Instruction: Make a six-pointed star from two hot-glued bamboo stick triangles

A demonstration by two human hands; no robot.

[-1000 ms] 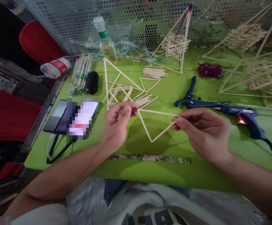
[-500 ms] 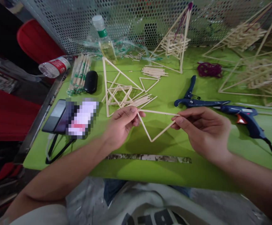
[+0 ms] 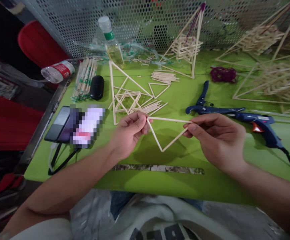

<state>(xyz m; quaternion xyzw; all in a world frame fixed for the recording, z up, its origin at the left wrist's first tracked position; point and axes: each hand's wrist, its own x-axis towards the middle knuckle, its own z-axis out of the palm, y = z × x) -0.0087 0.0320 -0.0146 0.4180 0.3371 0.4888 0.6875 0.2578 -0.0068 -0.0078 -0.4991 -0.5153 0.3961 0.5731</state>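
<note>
A small triangle of three pale wooden sticks [image 3: 170,119] is held over the green table, one corner pointing down toward me. My left hand [image 3: 132,131] pinches its left corner between thumb and fingers. The right corner is pinched by my right hand [image 3: 213,140], whose fingertips hide the joint. Beyond my hands lie a pile of stick frames [image 3: 128,101], a large stick triangle [image 3: 112,90], another small triangle [image 3: 159,84] and a bundle of loose sticks [image 3: 165,76].
Blue cutters [image 3: 202,108] and a blue glue gun [image 3: 267,128] lie at the right. Stick pyramids [image 3: 187,46] stand behind, near purple string [image 3: 223,74]. Phones [image 3: 88,128], a black case [image 3: 97,87], wrapped stick bundles [image 3: 84,80] and bottles [image 3: 113,43] are at the left and back.
Both hands keep their pinch on the triangle, which has barely shifted. The fingers of my left hand have drawn in slightly behind its corner.
</note>
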